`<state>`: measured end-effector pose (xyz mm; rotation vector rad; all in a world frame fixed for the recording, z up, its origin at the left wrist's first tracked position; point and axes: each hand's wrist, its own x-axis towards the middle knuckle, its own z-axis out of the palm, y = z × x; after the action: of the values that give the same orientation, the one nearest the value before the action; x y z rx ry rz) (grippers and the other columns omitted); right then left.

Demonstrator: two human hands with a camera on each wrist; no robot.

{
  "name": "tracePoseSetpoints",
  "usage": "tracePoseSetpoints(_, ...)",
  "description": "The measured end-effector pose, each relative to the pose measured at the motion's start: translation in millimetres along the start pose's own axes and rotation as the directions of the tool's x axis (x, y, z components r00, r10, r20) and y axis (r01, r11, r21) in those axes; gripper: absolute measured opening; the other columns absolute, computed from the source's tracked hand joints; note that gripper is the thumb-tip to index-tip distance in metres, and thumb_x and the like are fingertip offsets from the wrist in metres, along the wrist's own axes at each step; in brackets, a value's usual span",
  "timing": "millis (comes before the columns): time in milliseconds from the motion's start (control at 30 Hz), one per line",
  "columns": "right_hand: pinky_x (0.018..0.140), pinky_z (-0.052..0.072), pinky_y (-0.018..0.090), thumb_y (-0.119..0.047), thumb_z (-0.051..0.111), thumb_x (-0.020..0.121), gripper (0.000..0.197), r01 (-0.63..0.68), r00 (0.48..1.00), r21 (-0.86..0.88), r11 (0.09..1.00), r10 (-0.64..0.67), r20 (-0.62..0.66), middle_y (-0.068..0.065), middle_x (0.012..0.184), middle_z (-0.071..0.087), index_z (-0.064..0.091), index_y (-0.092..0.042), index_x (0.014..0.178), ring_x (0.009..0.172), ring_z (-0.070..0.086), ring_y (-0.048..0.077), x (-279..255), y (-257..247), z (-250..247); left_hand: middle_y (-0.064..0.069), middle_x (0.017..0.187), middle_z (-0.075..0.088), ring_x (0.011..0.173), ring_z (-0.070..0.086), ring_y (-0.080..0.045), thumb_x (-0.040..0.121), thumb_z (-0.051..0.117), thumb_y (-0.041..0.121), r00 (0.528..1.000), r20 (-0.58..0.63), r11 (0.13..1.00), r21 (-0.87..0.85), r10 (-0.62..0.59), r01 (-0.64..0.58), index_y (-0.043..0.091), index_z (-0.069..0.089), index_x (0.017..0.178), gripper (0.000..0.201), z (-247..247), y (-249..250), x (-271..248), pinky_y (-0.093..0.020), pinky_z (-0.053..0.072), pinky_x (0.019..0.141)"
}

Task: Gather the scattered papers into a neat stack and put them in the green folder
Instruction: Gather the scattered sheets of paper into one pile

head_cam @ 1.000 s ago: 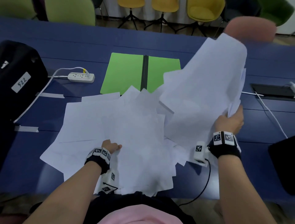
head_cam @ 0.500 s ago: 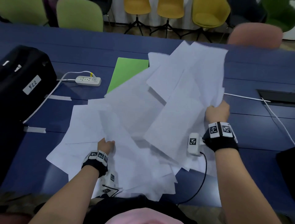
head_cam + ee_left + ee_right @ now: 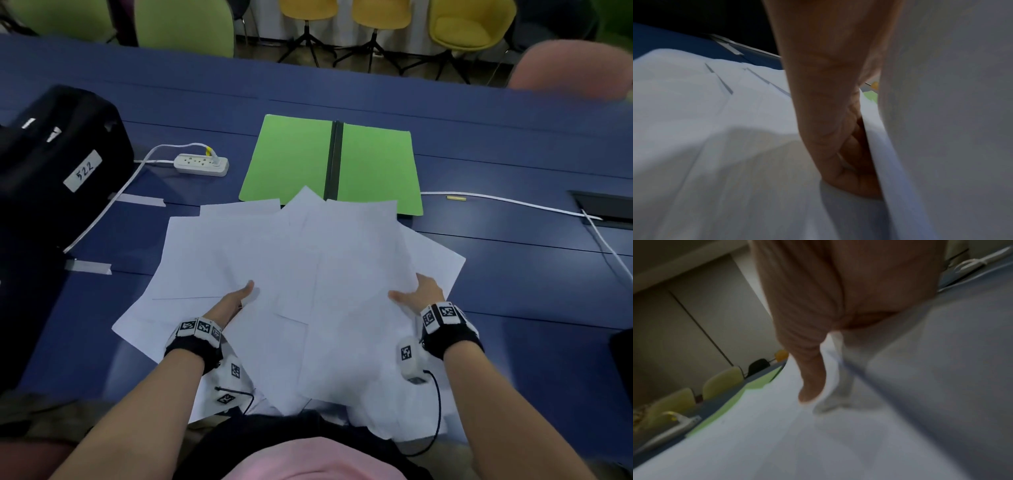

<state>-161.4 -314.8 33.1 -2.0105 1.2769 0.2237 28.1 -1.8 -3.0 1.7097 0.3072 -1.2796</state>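
Note:
A loose pile of white papers (image 3: 325, 274) lies fanned out on the blue table (image 3: 520, 294) in front of me. Behind it the green folder (image 3: 291, 157) lies open and flat, its near edge under the topmost sheets. My left hand (image 3: 236, 299) grips the left side of the upper sheaf, thumb on top and fingers curled beneath (image 3: 838, 146). My right hand (image 3: 416, 291) pinches the right side, with the thumb (image 3: 812, 379) pressed on the papers (image 3: 818, 443). More sheets stick out below and to the left, outside the held sheaf.
A black case (image 3: 51, 164) labelled 522 stands at the left. A white power strip (image 3: 201, 164) and its cord lie left of the folder. A white cable (image 3: 507, 202) runs to a table recess (image 3: 606, 209) at right. Chairs line the far side.
My right hand has swung its raised sheaf down and leftward onto the pile, so the folder shows again. My left hand has shifted up to grip the sheaf's left edge.

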Motion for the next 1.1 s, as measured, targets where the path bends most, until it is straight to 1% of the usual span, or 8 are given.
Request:
tracePoseSetpoints(100,0.077,0.044,0.029,-0.017,0.073,0.076,0.040,-0.050,0.988,-0.125,0.991,0.067,0.138,0.013,0.108,0.065,0.062,-0.003,0.112,0.096,0.061,0.030,5,19,3,-0.008,0.142,0.049,0.131,0.045,-0.026,0.073,0.072,0.053,0.996,-0.086,0.909,0.415,-0.007,0.042,0.008,0.046,0.137,0.082,0,-3,3,-0.032,0.032,0.108)
tracePoseSetpoints(167,0.079,0.045,0.030,-0.014,0.071,0.079,0.036,-0.054,0.994,-0.048,0.997,0.058,0.090,0.013,0.107,0.065,0.063,-0.002,0.112,0.097,0.061,0.030,10,27,1,-0.012,0.151,0.036,0.139,0.036,-0.027,0.081,0.071,0.040,0.989,-0.144,0.855,0.516,0.018,0.060,0.002,0.031,0.145,0.085,3,-5,8,-0.034,0.028,0.114)
tracePoseSetpoints(333,0.096,0.045,0.038,-0.012,0.063,0.088,0.036,-0.089,0.970,0.283,0.955,0.147,-0.191,0.020,0.124,0.062,0.060,0.002,0.120,0.115,0.058,0.036,11,32,-4,-0.014,0.159,0.017,0.146,0.020,-0.027,0.093,0.058,0.022,0.959,-0.237,0.890,0.455,0.153,-0.029,-0.003,0.014,0.149,0.075,17,0,7,-0.034,0.017,0.120)
tracePoseSetpoints(567,0.087,0.040,0.030,-0.010,0.056,0.093,0.037,-0.083,0.996,0.248,0.965,0.072,0.056,0.022,0.127,0.059,0.054,0.004,0.128,0.117,0.056,0.036,-11,26,28,-0.013,0.159,0.016,0.147,0.019,-0.027,0.098,0.049,0.018,0.969,-0.186,0.922,0.378,0.163,-0.082,-0.002,0.014,0.149,0.065,41,-7,12,-0.035,0.017,0.120)
tracePoseSetpoints(767,0.092,0.041,0.031,-0.018,0.062,0.090,0.041,-0.121,0.986,0.379,0.918,0.154,-0.059,0.012,0.128,0.059,0.056,0.001,0.126,0.119,0.055,0.032,-13,37,24,-0.015,0.157,0.022,0.145,0.024,-0.029,0.099,0.045,0.012,0.947,-0.260,0.933,0.348,0.189,-0.090,-0.003,0.019,0.148,0.057,35,-5,10,-0.034,0.019,0.117)
tracePoseSetpoints(867,0.101,0.039,0.035,-0.019,0.065,0.089,0.054,-0.134,0.991,0.356,0.925,0.126,0.046,0.019,0.135,0.053,0.046,0.004,0.134,0.126,0.050,0.034,-22,26,40,-0.015,0.156,0.023,0.144,0.024,-0.029,0.099,0.046,0.015,0.969,-0.174,0.914,0.394,0.174,-0.094,-0.004,0.019,0.148,0.059,51,-2,7,-0.034,0.021,0.118)
tracePoseSetpoints(1000,0.098,0.040,0.032,-0.008,0.063,0.088,0.045,-0.169,0.984,0.319,0.933,0.140,0.110,0.022,0.132,0.056,0.050,0.008,0.129,0.121,0.054,0.035,-22,22,55,-0.012,0.158,0.018,0.146,0.022,-0.027,0.097,0.052,0.020,0.985,-0.105,0.893,0.443,0.135,-0.075,-0.001,0.016,0.149,0.067,60,-3,8,-0.035,0.021,0.119)
tracePoseSetpoints(1100,0.088,0.039,0.026,-0.003,0.060,0.088,0.043,-0.198,0.978,0.310,0.930,0.169,0.119,0.023,0.129,0.058,0.051,0.008,0.128,0.118,0.056,0.036,-16,28,54,-0.013,0.145,0.044,0.127,0.048,-0.026,0.081,0.073,0.031,0.992,0.039,0.961,0.249,0.117,-0.123,0.002,0.045,0.136,0.069,46,2,8,-0.035,0.039,0.104)
